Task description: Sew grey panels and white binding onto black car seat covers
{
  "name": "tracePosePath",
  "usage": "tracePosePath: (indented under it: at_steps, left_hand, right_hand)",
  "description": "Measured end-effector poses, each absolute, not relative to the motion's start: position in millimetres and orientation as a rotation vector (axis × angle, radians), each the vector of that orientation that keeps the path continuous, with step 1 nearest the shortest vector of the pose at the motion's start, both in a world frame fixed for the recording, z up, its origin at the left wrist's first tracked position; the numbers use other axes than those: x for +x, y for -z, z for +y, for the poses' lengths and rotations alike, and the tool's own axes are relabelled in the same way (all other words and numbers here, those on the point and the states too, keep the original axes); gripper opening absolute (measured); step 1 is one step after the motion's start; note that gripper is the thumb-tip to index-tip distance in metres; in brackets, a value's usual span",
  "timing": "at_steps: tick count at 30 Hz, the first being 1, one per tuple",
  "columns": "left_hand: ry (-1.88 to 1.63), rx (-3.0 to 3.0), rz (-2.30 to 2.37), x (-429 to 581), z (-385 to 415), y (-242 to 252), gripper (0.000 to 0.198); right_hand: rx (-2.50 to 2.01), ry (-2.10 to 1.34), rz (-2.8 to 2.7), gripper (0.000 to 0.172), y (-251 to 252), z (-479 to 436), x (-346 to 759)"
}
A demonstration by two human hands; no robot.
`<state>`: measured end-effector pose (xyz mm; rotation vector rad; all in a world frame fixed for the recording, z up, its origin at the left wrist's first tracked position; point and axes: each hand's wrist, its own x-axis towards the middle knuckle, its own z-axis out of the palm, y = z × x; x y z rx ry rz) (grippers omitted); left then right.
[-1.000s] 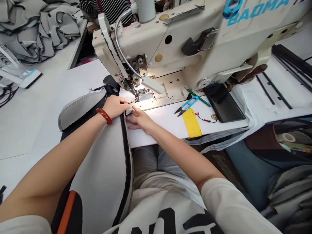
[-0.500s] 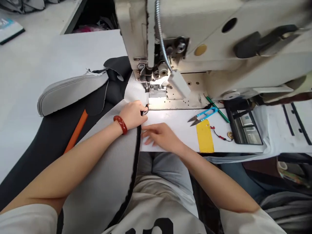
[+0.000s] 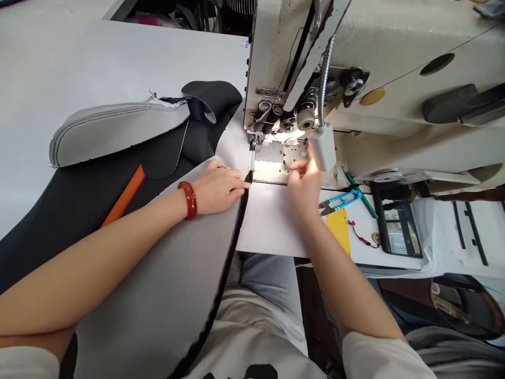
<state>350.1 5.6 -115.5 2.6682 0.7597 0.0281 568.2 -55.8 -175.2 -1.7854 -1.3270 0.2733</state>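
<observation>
A large grey fabric panel with a black edge strip runs under the needle area of a sewing machine. On the panel lies my left hand, a red bangle on its wrist, with thumb and forefinger together at the black edge just in front of the metal bed. My right hand is over the front of the bed, beside the white lamp head. It is blurred, and whether its fingers hold anything is hidden. Dark fabric and a padded grey piece lie left of the panel.
To the right lie blue thread snips, a yellow tag, a green pen-like stick, a beaded cord and a black tray. An orange strip rests on the dark fabric.
My right hand has gone from beside the panel's edge up and right to the machine bed. My left hand stays at the black edge. The whole view has shifted and tilted.
</observation>
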Motion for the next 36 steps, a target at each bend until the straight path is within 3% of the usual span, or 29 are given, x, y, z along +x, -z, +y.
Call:
tracePosePath:
  at_steps: [7,12,25,36]
  left_hand:
    - [-0.264,2.770,0.773,341.8,7.7,135.6,0.028]
    - [-0.301,2.900,0.861,348.2,-8.1,143.2,0.040]
    - [-0.328,2.810,1.041,373.8,19.8,146.4,0.037]
    - [-0.410,2.795,1.085,380.0,36.4,150.7,0.037]
  right_hand:
    - [-1.575,-0.039,-2.237,0.046,172.4,-85.2,516.7]
    - [-1.651,0.052,-2.249,0.042,167.7,-79.8,516.8]
    - [-1.762,0.092,-2.236,0.044,168.0,-47.9,528.8]
    - [-1.712,-0.083,-2.162,0.052,175.2,-46.4,538.8]
